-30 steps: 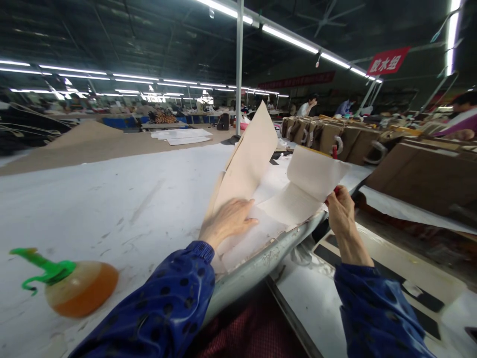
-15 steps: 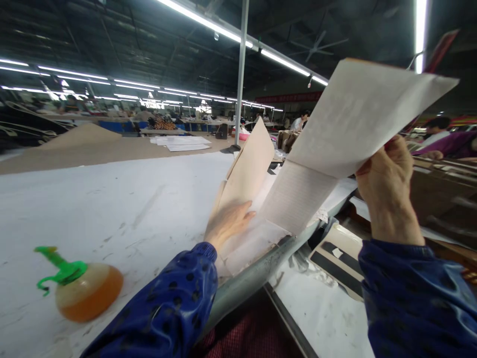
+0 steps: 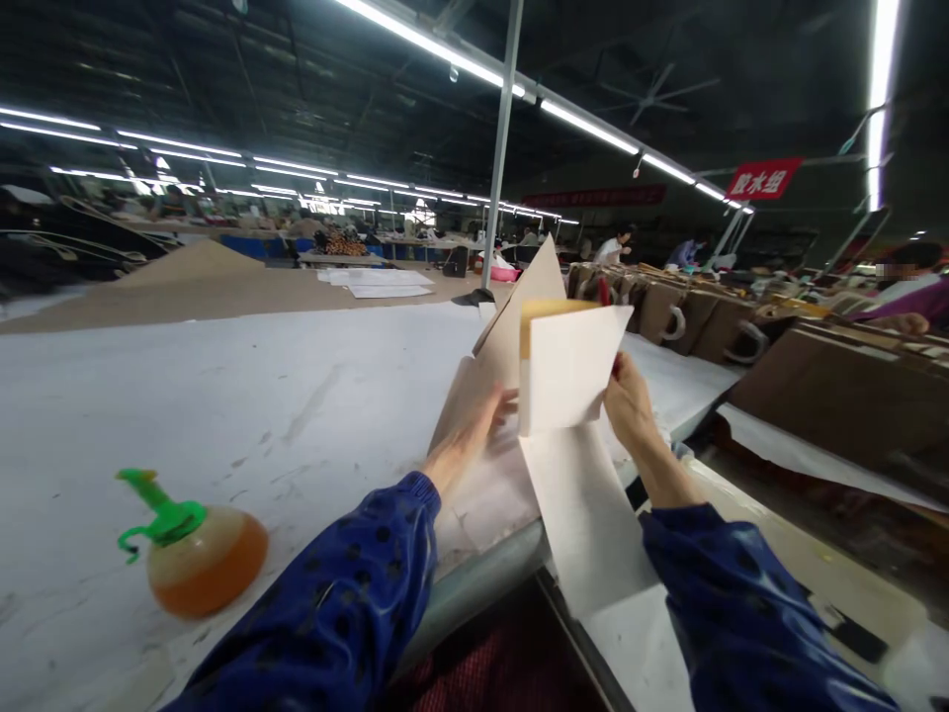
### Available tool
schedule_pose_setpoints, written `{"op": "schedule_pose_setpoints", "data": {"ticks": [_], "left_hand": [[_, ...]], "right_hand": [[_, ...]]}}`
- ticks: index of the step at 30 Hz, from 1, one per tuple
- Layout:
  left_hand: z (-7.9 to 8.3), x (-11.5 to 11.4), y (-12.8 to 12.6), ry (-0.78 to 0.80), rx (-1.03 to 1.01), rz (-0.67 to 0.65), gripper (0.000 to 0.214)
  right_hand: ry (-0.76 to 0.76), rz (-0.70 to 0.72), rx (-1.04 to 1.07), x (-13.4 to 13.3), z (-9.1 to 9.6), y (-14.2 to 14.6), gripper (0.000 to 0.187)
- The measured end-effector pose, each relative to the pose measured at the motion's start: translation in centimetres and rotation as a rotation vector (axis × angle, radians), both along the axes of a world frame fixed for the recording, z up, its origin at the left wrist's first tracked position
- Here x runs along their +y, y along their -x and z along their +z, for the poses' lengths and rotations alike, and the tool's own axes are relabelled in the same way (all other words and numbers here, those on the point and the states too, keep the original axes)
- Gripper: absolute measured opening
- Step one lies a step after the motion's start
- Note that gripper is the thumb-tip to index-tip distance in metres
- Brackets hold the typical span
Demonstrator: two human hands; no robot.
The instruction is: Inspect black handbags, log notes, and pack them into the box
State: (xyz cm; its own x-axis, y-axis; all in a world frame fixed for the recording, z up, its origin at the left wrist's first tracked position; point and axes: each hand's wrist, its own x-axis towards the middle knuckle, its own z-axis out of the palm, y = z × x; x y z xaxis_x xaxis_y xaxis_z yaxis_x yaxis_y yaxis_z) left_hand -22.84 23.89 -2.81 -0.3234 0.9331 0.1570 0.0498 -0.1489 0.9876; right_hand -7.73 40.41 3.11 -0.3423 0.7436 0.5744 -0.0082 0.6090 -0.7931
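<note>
My right hand (image 3: pixel 634 410) is closed around the right edge of a creased off-white panel (image 3: pixel 574 371). A yellowish strip shows along its top, and its lower flap (image 3: pixel 585 514) hangs over the table's front edge. A thin red object (image 3: pixel 603 291) shows behind the panel, and another bit of red is by the fingers; I cannot make out its kind. My left hand (image 3: pixel 478 425) lies against a beige folded panel (image 3: pixel 530 297) standing on the table. Its fingers are extended and a little blurred, close to the off-white panel's left edge.
A round bottle (image 3: pixel 208 564) with orange liquid and a green spout stands left on the white-covered table (image 3: pixel 185 396). White sheets (image 3: pixel 378 282) lie farther back. To the right are rows of brown panels (image 3: pixel 837 396) and a lower surface. Other people work in the background.
My right hand has come left and lower, bringing the off-white panel beside my left hand. The panel's lower flap now hangs over the table edge. The camera view has turned slightly right.
</note>
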Motion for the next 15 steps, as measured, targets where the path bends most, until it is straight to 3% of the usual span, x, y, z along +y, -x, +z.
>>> {"op": "schedule_pose_setpoints", "data": {"ticks": [3,6,10,15], "left_hand": [[0.6,-0.5,-0.1,-0.031,0.022,-0.059,0.069],[1.0,-0.7,-0.3,-0.029,0.201,-0.052,0.048],[0.6,-0.3,-0.7,0.031,0.353,-0.031,0.028],[0.4,0.1,-1.1,0.196,0.395,0.137,0.044]], "right_hand": [[0.007,-0.104,-0.051,1.0,-4.2,0.9,0.027],[0.006,-0.156,-0.048,1.6,-6.2,1.6,0.026],[-0.01,-0.176,0.001,2.0,-6.6,2.7,0.024],[-0.068,-0.112,0.031,1.0,-5.9,2.8,0.032]]}}
